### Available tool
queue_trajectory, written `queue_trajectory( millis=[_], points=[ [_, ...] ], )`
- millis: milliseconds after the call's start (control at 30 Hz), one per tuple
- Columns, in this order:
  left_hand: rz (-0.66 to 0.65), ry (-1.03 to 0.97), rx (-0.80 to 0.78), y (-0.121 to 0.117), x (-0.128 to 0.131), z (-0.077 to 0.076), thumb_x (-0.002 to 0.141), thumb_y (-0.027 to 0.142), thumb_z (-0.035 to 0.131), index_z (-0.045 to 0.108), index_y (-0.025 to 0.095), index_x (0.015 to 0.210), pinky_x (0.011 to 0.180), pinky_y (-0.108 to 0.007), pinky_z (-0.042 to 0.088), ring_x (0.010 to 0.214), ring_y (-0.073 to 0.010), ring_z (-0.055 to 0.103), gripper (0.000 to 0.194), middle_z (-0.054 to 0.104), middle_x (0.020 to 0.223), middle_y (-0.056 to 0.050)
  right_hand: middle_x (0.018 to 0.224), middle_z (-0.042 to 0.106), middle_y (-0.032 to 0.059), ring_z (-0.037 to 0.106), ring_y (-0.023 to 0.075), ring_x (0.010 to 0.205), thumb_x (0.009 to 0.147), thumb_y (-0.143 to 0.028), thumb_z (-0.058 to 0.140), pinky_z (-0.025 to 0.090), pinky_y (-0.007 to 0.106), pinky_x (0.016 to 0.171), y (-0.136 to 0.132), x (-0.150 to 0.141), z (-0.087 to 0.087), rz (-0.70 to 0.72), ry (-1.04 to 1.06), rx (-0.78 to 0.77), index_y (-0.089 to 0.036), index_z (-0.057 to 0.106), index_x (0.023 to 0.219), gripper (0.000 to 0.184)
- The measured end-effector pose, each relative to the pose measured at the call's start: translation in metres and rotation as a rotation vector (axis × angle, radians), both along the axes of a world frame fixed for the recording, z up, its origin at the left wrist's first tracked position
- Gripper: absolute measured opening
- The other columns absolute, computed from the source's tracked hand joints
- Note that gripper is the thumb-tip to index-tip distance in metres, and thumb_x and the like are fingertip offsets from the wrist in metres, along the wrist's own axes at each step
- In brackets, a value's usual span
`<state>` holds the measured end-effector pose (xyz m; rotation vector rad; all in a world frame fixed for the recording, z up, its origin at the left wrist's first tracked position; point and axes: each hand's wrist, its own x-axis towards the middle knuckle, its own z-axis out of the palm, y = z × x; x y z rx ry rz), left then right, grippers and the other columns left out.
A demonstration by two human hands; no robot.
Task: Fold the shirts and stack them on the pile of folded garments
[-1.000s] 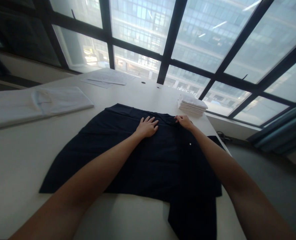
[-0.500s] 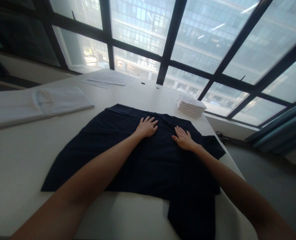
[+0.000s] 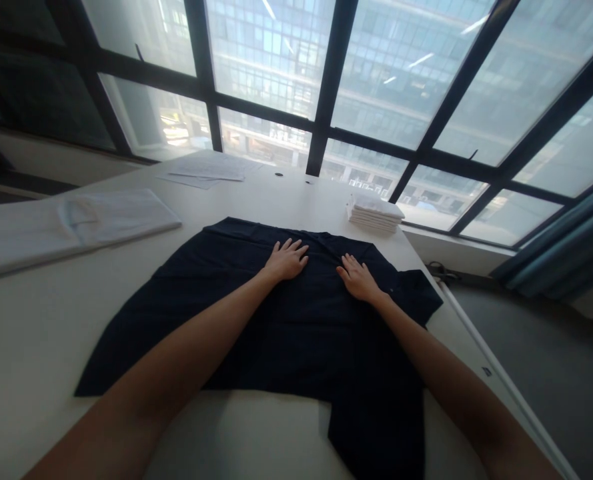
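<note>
A dark navy short-sleeved shirt (image 3: 296, 333) lies spread across the white table, its hem side to the left and its sleeves to the right. One sleeve points toward me, the other toward the far right edge. My left hand (image 3: 286, 260) rests flat on the upper middle of the cloth with fingers spread. To the right of it, my right hand (image 3: 359, 277) also lies palm down on the fabric, fingers stretched out. Low creases run through the cloth around both hands. My forearms cover parts of the shirt.
On the white table (image 3: 21, 340), a folded white garment (image 3: 121, 213) lies at the left. Sheets of paper (image 3: 206, 168) are at the back, and a stack of folded white cloths (image 3: 375, 213) stands at the back right. Windows rise behind; a blue-grey curtain (image 3: 561, 247) hangs at the right.
The view has shifted slightly, so everything appears a little lower and further left. Both hands remain flat on the shirt in nearly the same places.
</note>
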<state>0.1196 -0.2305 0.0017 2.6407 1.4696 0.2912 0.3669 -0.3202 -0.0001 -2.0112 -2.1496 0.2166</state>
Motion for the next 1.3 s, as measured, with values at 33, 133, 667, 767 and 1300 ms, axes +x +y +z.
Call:
queue_trajectory(
  millis=[33,133,667,767,1300],
  points=[
    [0.003,0.006,-0.004,0.0,0.0,0.0,0.106,0.048,0.031,0.04,0.024,0.16,0.123,-0.066,0.017,0.157,-0.0356,0.023,0.06,0.03,0.169,-0.007,0.17,0.025,0.0133,0.017,0.0258,0.159,0.109,-0.057,0.017,0.015,0.055,0.126,-0.001,0.0,-0.001,-0.002,0.005,0.013,-0.012,0.032,0.163,0.072],
    [-0.004,0.026,-0.011,-0.001,0.01,0.005,0.106,0.042,0.032,0.036,0.02,0.162,0.122,-0.067,0.017,0.158,-0.0356,0.019,0.06,0.025,0.171,-0.01,0.17,0.027,0.013,0.018,0.0257,0.159,0.108,-0.058,0.016,0.015,0.054,0.126,-0.002,0.0,-0.003,-0.005,0.008,0.034,-0.013,0.033,0.163,0.073],
    [-0.101,0.025,-0.005,0.005,0.08,0.001,0.106,0.057,0.024,0.033,0.025,0.163,0.125,-0.06,0.016,0.159,-0.0322,0.014,0.066,0.022,0.172,-0.007,0.17,0.024,0.0138,0.016,0.0283,0.159,0.108,-0.055,0.017,0.013,0.058,0.126,-0.002,0.013,-0.002,-0.139,0.029,-0.02,-0.013,0.031,0.163,0.071],
    [-0.099,0.014,0.002,0.004,0.08,0.0,0.106,0.058,0.024,0.034,0.024,0.163,0.125,-0.06,0.016,0.159,-0.0323,0.015,0.067,0.023,0.172,-0.007,0.17,0.026,0.0125,0.017,0.0294,0.159,0.109,-0.049,0.023,0.014,0.059,0.125,-0.002,0.024,0.001,-0.146,0.052,-0.036,-0.015,0.036,0.162,0.063],
    [-0.248,-0.075,0.019,0.0,0.078,0.007,0.107,0.054,0.027,0.031,0.042,0.162,0.123,-0.068,0.007,0.16,-0.0355,0.001,0.056,0.015,0.174,0.0,0.161,0.045,0.0039,0.03,0.0283,0.154,0.096,-0.016,0.057,0.022,0.063,0.125,-0.238,0.062,0.047,0.352,0.312,-0.013,-0.038,0.056,0.149,0.057]
  ],
)
